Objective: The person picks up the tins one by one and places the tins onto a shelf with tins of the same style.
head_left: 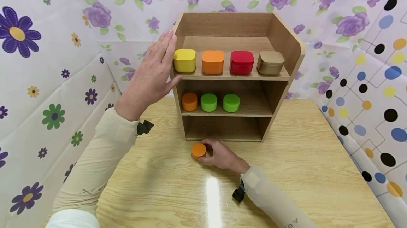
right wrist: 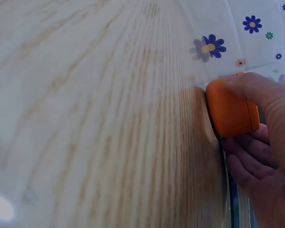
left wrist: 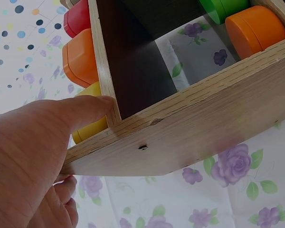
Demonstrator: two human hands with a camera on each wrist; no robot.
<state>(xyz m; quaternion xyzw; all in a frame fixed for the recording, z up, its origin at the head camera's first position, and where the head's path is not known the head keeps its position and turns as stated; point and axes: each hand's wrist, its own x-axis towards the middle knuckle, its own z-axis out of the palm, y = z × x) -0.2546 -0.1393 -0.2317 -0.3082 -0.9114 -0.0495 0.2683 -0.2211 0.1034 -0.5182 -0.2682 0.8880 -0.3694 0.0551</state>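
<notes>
On the table in front of the shelf, my right hand holds a small round orange container with thumb and fingers on opposite sides. The right wrist view shows the thumb on top of this orange container and the fingers below it. My left hand rests against the left side of the small wooden shelf, fingers straight and pointing up. In the left wrist view its thumb lies on the shelf's front edge, beside the yellow box.
The top tier carries a yellow box, an orange box, a red box and a gold box. On the middle tier stand a round orange container and two green ones. Patterned cloth walls surround the table.
</notes>
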